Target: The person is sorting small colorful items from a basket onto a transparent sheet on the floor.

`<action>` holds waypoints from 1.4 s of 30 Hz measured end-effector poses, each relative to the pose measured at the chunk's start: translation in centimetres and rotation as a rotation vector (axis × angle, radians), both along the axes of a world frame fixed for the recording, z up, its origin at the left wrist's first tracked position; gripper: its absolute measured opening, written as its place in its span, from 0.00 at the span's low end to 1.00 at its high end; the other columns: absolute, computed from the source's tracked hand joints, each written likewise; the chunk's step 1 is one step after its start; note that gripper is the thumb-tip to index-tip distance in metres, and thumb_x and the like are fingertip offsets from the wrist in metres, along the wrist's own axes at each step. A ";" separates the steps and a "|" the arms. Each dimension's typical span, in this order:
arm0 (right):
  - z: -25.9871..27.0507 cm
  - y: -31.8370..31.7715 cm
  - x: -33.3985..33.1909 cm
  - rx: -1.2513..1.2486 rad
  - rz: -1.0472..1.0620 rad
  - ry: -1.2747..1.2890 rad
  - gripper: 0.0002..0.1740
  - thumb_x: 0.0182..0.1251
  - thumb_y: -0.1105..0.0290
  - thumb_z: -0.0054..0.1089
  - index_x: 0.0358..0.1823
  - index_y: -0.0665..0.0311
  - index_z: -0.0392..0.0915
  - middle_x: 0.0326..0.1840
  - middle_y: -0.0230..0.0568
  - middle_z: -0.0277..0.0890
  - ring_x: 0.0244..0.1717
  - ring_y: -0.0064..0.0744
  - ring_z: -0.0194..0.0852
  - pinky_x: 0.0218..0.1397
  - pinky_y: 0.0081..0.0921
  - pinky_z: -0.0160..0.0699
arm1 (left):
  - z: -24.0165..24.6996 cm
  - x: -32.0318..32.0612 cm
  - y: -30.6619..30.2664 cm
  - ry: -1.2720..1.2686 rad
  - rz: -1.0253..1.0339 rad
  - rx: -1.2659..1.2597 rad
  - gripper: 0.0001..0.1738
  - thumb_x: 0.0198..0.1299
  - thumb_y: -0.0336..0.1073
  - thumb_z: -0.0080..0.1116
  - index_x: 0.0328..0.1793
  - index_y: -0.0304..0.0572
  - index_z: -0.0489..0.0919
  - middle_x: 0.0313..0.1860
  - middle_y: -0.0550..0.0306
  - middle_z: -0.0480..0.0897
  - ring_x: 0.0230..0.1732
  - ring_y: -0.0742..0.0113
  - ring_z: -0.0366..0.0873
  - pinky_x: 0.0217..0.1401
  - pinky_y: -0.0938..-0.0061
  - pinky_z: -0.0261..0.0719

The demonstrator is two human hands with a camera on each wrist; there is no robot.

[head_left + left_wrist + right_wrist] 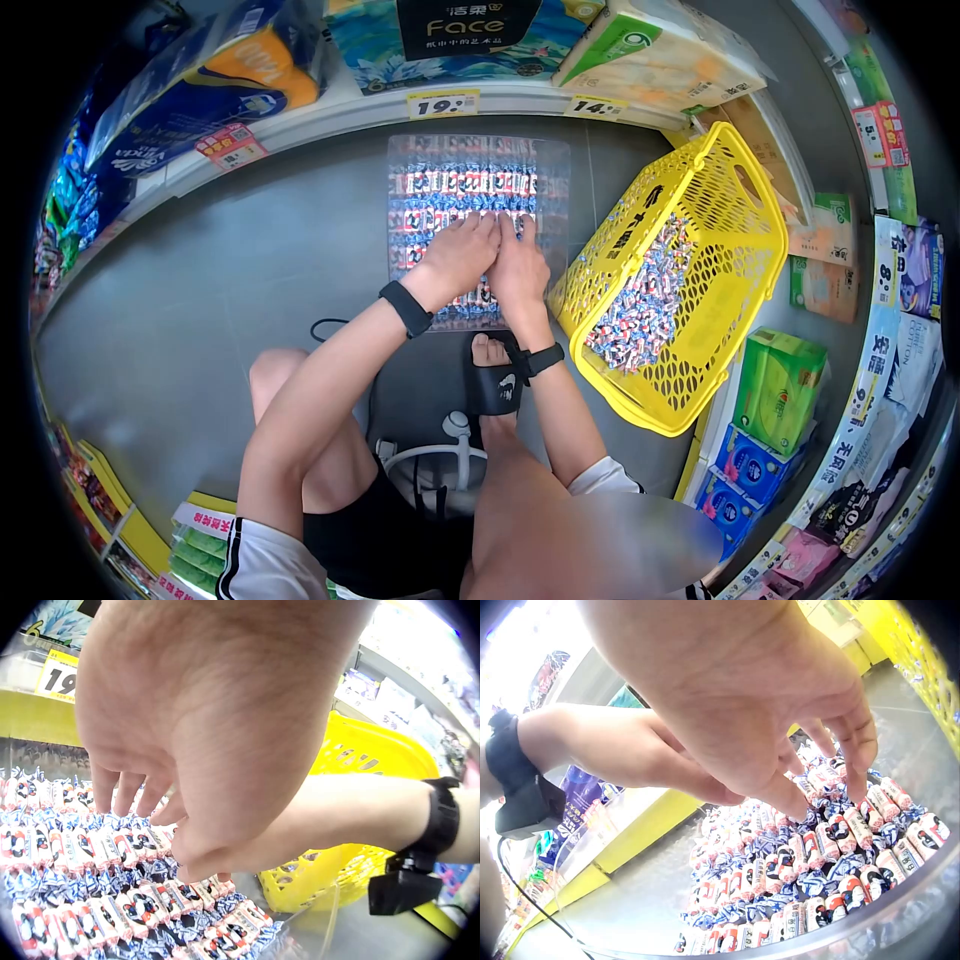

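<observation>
I see the wrapped candies (455, 190) in rows in a clear tray (558, 170) on the floor, just left of the yellow basket (745, 230). The left hand (458, 255) and right hand (520, 268) sit side by side over the near rows, palms down. Their fingers droop loosely onto the wrappers and grasp nothing.

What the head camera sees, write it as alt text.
A left hand and right hand touch rows of wrapped candies in a clear tray on the floor; a yellow basket of loose candies sits to its right.
</observation>
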State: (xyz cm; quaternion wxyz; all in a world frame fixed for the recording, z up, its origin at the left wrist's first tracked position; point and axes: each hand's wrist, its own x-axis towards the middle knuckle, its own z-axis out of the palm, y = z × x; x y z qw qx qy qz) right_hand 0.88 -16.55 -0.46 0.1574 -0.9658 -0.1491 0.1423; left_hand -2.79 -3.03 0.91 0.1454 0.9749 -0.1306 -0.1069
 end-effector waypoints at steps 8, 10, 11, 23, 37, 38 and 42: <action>0.1 -0.4 -0.3 0.011 0.007 0.001 0.31 0.68 0.69 0.65 0.74 0.54 0.74 0.79 0.57 0.67 0.55 0.67 0.87 0.53 0.56 0.89 | -0.5 -0.6 0.4 0.078 -0.026 0.024 0.37 0.57 0.28 0.67 0.76 0.30 0.73 0.75 0.40 0.74 0.76 0.45 0.74 0.74 0.56 0.80; 0.1 -0.4 -0.4 -0.019 0.037 -0.043 0.33 0.65 0.73 0.67 0.73 0.54 0.74 0.80 0.55 0.65 0.56 0.62 0.86 0.52 0.53 0.90 | -0.9 -0.6 0.9 0.088 -0.029 0.030 0.37 0.57 0.28 0.67 0.76 0.31 0.74 0.75 0.41 0.74 0.76 0.45 0.74 0.74 0.55 0.80; 0.1 -0.5 -0.4 -0.020 0.036 -0.045 0.33 0.65 0.73 0.67 0.73 0.54 0.74 0.80 0.55 0.65 0.56 0.62 0.86 0.52 0.53 0.90 | -1.1 -0.6 1.0 0.084 -0.031 0.053 0.37 0.57 0.28 0.67 0.76 0.32 0.74 0.76 0.40 0.74 0.75 0.45 0.74 0.73 0.55 0.80; 7.7 -0.4 -4.3 0.118 0.113 0.190 0.18 0.67 0.73 0.68 0.55 0.74 0.80 0.61 0.68 0.77 0.48 0.69 0.86 0.51 0.57 0.88 | 7.7 2.1 0.4 -0.228 -0.021 -0.215 0.17 0.49 0.20 0.64 0.48 0.32 0.83 0.49 0.46 0.83 0.56 0.45 0.83 0.57 0.56 0.85; 23.9 -13.2 -1.3 0.060 0.242 0.161 0.12 0.69 0.67 0.66 0.47 0.67 0.87 0.40 0.59 0.86 0.42 0.60 0.87 0.51 0.52 0.84 | 18.4 6.4 -10.4 -0.317 -0.281 -0.460 0.12 0.56 0.21 0.60 0.47 0.29 0.84 0.43 0.42 0.83 0.50 0.41 0.84 0.53 0.54 0.84; 23.5 -14.9 -0.8 0.086 0.236 0.085 0.12 0.69 0.66 0.67 0.48 0.66 0.87 0.40 0.59 0.86 0.43 0.60 0.87 0.51 0.52 0.84 | 18.3 6.7 -11.2 -0.260 -0.328 -0.422 0.10 0.56 0.21 0.61 0.44 0.29 0.84 0.43 0.41 0.83 0.51 0.41 0.84 0.53 0.53 0.84; 23.6 -19.0 2.0 -0.077 0.158 0.091 0.13 0.70 0.66 0.66 0.50 0.66 0.87 0.41 0.60 0.86 0.45 0.61 0.87 0.53 0.52 0.84 | 17.0 7.8 -14.5 -0.182 -0.410 -0.414 0.04 0.56 0.20 0.60 0.37 0.29 0.83 0.42 0.38 0.85 0.49 0.37 0.86 0.52 0.52 0.86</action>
